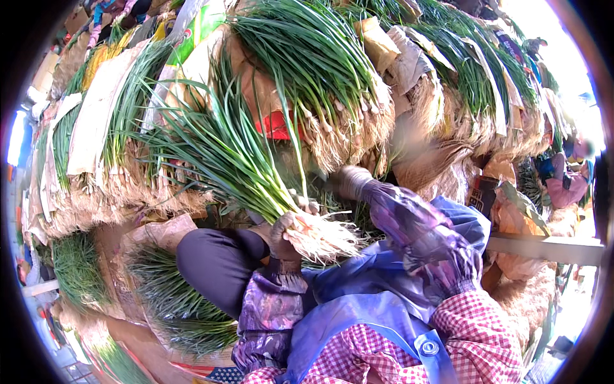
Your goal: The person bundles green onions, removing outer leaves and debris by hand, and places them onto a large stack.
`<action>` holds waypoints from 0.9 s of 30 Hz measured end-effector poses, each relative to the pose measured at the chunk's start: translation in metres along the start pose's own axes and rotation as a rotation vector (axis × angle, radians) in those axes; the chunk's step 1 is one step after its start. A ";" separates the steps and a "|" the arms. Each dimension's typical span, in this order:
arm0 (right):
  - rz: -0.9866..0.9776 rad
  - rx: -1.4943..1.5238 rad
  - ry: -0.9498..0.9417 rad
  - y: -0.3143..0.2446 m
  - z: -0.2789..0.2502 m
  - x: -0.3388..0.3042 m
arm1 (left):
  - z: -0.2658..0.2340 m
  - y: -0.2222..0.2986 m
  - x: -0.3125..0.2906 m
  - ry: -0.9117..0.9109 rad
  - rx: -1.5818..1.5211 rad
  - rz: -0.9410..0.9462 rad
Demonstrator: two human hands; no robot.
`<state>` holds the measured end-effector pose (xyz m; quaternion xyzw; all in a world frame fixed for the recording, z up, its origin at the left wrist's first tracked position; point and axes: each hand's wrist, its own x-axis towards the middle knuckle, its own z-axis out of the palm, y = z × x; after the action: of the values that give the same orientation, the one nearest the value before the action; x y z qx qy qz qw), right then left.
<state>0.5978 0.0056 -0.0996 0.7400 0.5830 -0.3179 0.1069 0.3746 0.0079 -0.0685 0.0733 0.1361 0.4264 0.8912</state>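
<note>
My left hand (285, 232) is closed around a bunch of spring onions (252, 169) just above the roots. Long green leaves fan out to the upper left, and the pale, stringy roots (323, 237) hang over my lap to the right. My right hand (348, 182) is a little beyond and to the right of those roots, in front of a big pile of spring onions (320, 70). Motion smears its fingers, so whether they hold anything does not show. One loose stalk (299, 153) stands between the pile and the bunch.
Rows of rooted spring onions (121, 121) lie under cardboard strips at the left, and more (473, 83) at the right. Other green bundles (185, 294) lie low beside my knee. A pale bar (543, 248) runs at my right; another person (569, 179) is beyond.
</note>
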 end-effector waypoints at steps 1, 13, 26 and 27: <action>0.075 -0.113 -0.002 -0.032 -0.038 -0.023 | 0.011 0.009 -0.008 0.124 -0.038 -0.037; -0.169 -0.114 0.336 -0.057 -0.041 -0.065 | -0.014 0.022 0.010 -0.022 -0.092 -0.339; 0.154 1.664 0.509 -0.076 -0.013 -0.003 | 0.013 0.008 0.002 -0.046 -0.090 -0.243; 0.104 1.612 0.643 -0.064 0.000 0.002 | 0.007 0.007 0.002 -0.038 -0.089 -0.233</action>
<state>0.5389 0.0266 -0.0871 0.6698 0.1475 -0.4043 -0.6050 0.3726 0.0140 -0.0605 0.0254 0.1076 0.3243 0.9395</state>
